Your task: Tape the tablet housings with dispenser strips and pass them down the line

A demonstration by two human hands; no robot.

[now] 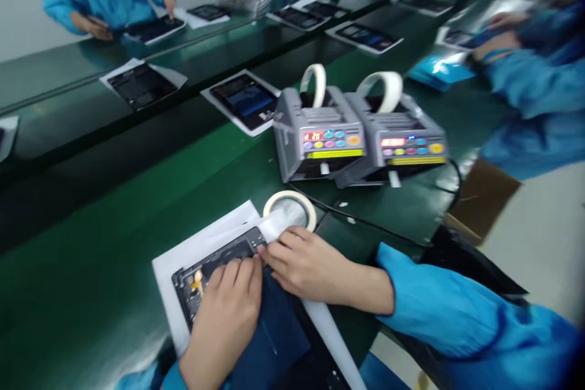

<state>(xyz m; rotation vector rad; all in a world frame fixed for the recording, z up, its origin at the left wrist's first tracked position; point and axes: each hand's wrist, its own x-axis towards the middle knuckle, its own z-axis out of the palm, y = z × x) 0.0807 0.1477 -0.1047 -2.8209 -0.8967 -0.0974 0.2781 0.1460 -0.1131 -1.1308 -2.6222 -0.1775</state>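
An opened tablet (278, 329) with its dark inner parts showing lies on a white sheet (167, 277) in front of me. My left hand (228, 311) rests over the tablet's upper part, fingers together and bent down, fingertips hidden. Beside it, my right hand (311, 262) is closed at the tablet's upper right corner, thumb and forefinger pinched near the left fingers. Whatever either hand grips is too small or covered to make out. A roll of cream tape (311, 214) lies flat just beyond the right hand, with a whitish piece of film (276, 222) across it.
Two grey tape dispensers (320, 134) (406, 140) with lit displays stand ahead, a black cable (379, 225) trailing in front. More tablets on white sheets (244, 100) lie along the green bench (114, 195). Co-workers in blue sleeves (539, 85) sit opposite and at right. A cardboard box (489, 195) stands lower right.
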